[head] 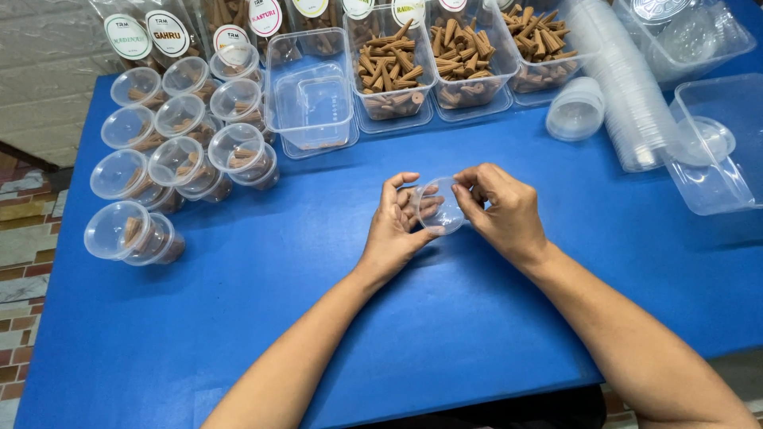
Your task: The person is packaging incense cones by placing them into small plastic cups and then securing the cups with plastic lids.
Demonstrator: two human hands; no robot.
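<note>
Hands meet above the blue table [318, 318], left hand [393, 230] and right hand [501, 210] pinching one clear cup [441, 206].

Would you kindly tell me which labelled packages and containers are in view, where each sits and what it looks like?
Clear bags with round white labels: far left edge.
More round white labels: along the top edge.
Lidded clear cups of brown cones: clustered left, unlabelled.
Clear tubs of brown cones: top centre.
Empty clear tub: beside them.
Stack of clear lids: upper right.
Small clear cup: held between left hand and right hand, unlabelled.
</note>
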